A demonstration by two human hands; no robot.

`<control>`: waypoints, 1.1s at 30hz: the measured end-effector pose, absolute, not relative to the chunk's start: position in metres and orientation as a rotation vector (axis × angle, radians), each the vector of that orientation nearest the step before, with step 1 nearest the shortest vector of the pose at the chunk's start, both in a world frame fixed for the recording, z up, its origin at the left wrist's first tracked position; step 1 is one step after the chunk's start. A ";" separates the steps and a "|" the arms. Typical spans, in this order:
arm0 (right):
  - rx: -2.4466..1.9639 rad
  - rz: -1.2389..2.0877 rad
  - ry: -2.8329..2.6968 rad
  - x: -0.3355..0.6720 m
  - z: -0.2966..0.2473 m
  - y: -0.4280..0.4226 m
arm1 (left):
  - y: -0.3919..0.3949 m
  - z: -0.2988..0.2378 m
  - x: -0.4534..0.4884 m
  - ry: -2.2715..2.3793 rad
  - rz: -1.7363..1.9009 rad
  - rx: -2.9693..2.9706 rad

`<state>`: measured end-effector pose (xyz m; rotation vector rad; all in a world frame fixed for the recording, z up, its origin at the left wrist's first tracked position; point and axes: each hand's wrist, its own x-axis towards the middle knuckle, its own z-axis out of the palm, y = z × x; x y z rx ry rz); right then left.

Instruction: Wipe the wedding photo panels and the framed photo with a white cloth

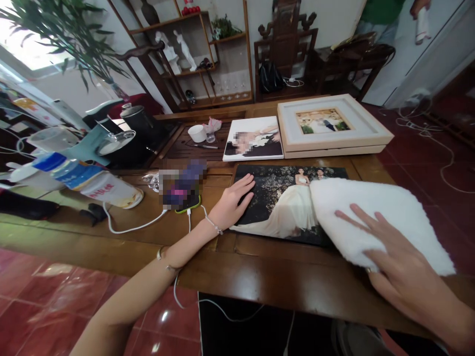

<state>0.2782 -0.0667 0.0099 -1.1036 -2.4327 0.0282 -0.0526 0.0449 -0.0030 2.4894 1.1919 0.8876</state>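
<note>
A dark photo panel [260,200] lies flat on the wooden table, showing a figure in a long white dress and another beside it. My left hand [230,203] rests on its left edge with fingers stretched out. Over its right part lies a fluffy white cloth [393,207], which hides that end. My right hand [393,252] is on the cloth, fingers spread across its top and pressing down. Bracelets circle my left wrist and forearm.
Behind the panel are a white-edged photo canvas [256,138] and a pale framed photo [334,141]. To the left stand a plugged-in phone [185,195], a blue-capped bottle [92,180], a dark kettle [137,121] and a white cup [197,133]. A person [382,17] is at the back right.
</note>
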 end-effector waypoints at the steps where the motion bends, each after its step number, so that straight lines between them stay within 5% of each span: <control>1: -1.059 0.019 -2.453 0.275 0.011 -0.077 | 0.045 -0.003 -0.053 1.195 0.888 2.486; 8: -0.885 -0.055 -2.571 0.267 0.011 -0.084 | 0.046 -0.004 -0.053 1.178 0.872 2.507; 20: -1.297 -0.038 -2.527 0.292 0.023 0.047 | 0.046 -0.005 -0.054 1.170 0.880 2.511; 33: -0.924 0.015 -2.574 0.228 0.015 -0.089 | 0.044 -0.004 -0.052 1.195 0.870 2.481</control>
